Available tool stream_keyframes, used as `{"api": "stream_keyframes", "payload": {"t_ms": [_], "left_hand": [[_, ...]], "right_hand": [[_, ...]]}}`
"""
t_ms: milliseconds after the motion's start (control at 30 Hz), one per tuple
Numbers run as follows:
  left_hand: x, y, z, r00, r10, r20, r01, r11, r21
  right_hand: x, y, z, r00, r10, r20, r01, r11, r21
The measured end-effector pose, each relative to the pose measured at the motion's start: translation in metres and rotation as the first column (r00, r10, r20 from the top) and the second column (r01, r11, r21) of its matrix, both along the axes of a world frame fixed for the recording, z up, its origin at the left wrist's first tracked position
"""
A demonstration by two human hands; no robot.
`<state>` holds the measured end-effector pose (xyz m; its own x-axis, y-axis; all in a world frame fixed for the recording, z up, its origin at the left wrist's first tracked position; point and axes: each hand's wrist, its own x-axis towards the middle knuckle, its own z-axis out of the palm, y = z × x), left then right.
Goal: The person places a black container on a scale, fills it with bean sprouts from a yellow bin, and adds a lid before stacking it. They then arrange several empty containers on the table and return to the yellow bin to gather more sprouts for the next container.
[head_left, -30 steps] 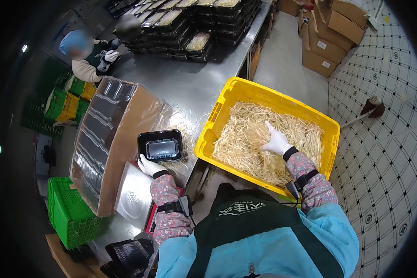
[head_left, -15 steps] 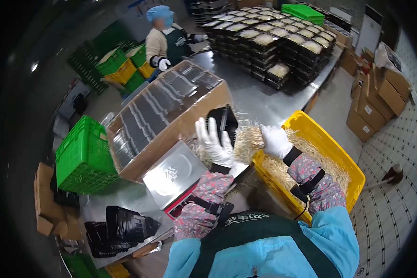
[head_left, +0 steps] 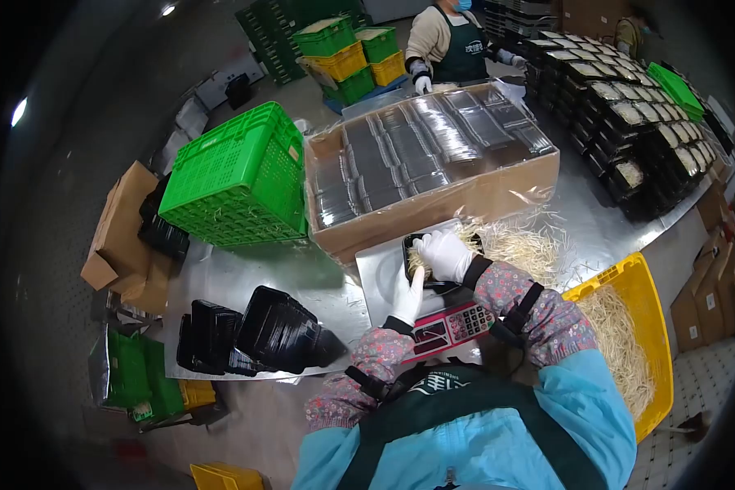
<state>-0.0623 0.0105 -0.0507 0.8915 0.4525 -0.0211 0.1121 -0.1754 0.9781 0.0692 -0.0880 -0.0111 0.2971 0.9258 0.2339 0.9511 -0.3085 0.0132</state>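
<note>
A black plastic tray sits on the metal plate of a weighing scale with a red keypad front. Pale, thin, sprout-like strands lie inside it. My left hand, in a white glove, grips the tray's near left edge. Over the tray, my gloved right hand has its fingers curled down on the strands and hides much of the inside. More loose strands are heaped on the metal table just right of the tray.
Behind the scale stands a cardboard box of clear lids, beside a green crate. Stacked black trays lie left. A yellow crate of strands is at right. Filled trays and a co-worker are beyond.
My left hand has brought the black tray down onto the scale. My right hand has moved left from beside the yellow crate to the tray with strands. The view has turned left.
</note>
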Motion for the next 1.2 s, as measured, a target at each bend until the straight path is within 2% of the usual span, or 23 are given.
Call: {"api": "stream_keyframes", "payload": {"t_ms": [33,67,100,167,200,300,333,367,433,467,567,600,700,733,833,967,1033,1067,1100,1167,1200], "left_hand": [[0.007,0.018,-0.029,0.998,0.059,-0.024,-0.056,0.991,0.124],[0.008,0.027,-0.059,0.990,0.140,-0.003,-0.132,0.940,0.315],[0.008,0.028,-0.055,0.977,0.209,0.034,-0.198,0.847,0.494],[0.019,0.033,-0.002,0.992,-0.060,0.109,-0.032,0.720,0.693],[0.022,0.036,-0.004,0.993,-0.083,-0.088,0.117,0.483,0.868],[0.028,0.036,-0.008,0.993,-0.045,-0.111,0.117,0.560,0.820],[0.027,0.037,-0.012,0.997,-0.037,-0.061,0.071,0.537,0.840],[0.026,0.038,-0.017,0.998,-0.037,-0.049,0.061,0.532,0.844],[0.026,0.036,-0.017,0.999,-0.036,-0.022,0.038,0.524,0.851],[0.026,0.034,-0.017,0.999,-0.024,0.031,-0.013,0.535,0.844],[0.029,0.028,-0.012,1.000,0.009,-0.004,-0.002,0.543,0.840],[0.029,0.026,-0.013,1.000,0.021,-0.002,-0.010,0.513,0.859],[0.028,0.022,-0.019,0.998,0.070,-0.005,-0.027,0.452,0.892],[0.029,0.021,-0.021,0.996,0.089,-0.012,-0.030,0.453,0.891],[0.030,0.022,-0.022,0.992,0.122,-0.028,-0.030,0.453,0.891],[0.028,0.020,-0.025,0.992,0.117,-0.041,-0.015,0.440,0.898],[0.028,0.022,-0.026,0.994,0.104,-0.021,-0.028,0.447,0.894],[0.027,0.024,-0.026,0.993,0.093,-0.074,0.023,0.463,0.886],[0.025,0.025,-0.023,0.995,0.072,-0.063,0.016,0.528,0.849],[0.020,0.029,-0.018,0.999,0.033,-0.037,0.007,0.647,0.762],[0.018,0.033,-0.018,1.000,0.006,0.016,-0.015,0.708,0.706]], "right_hand": [[-0.001,0.005,-0.007,1.000,0.007,0.015,-0.006,0.998,-0.065],[-0.006,0.011,-0.016,1.000,0.007,0.027,-0.006,0.999,-0.047],[-0.008,0.017,-0.024,1.000,0.020,-0.016,-0.020,1.000,0.014],[-0.010,0.024,-0.036,0.994,0.054,-0.096,-0.041,0.990,0.134],[-0.012,0.025,-0.030,0.991,0.004,-0.137,-0.001,1.000,0.022],[0.004,0.013,-0.029,0.906,0.097,-0.413,-0.052,0.991,0.120],[0.010,0.005,-0.014,0.795,0.137,-0.590,-0.097,0.990,0.099],[0.021,0.000,-0.026,0.798,0.126,-0.590,-0.072,0.991,0.115],[0.030,-0.018,0.003,0.908,0.050,-0.416,-0.103,0.989,-0.106],[0.034,-0.027,0.011,0.958,0.090,-0.274,-0.123,0.987,-0.106],[0.039,-0.036,0.031,0.993,-0.003,-0.116,-0.033,0.951,-0.308],[0.037,-0.042,0.027,0.999,0.049,0.001,-0.048,0.981,-0.186],[0.032,-0.040,-0.008,0.998,-0.051,0.037,0.055,0.994,-0.096],[0.032,-0.042,-0.010,0.998,-0.014,0.055,0.016,0.999,-0.041],[0.039,-0.046,0.000,1.000,-0.015,-0.020,0.013,0.991,-0.130],[0.063,-0.066,-0.007,0.991,0.030,-0.130,-0.026,0.999,0.030],[0.071,-0.086,0.012,0.946,0.009,-0.323,0.026,0.994,0.104],[0.077,-0.097,0.025,0.934,-0.033,-0.357,0.066,0.995,0.079],[0.085,-0.108,0.035,0.918,-0.075,-0.390,0.104,0.993,0.054],[0.105,-0.137,0.039,0.894,-0.074,-0.442,0.137,0.984,0.112],[0.109,-0.151,0.045,0.836,-0.123,-0.535,0.212,0.971,0.108]]}}
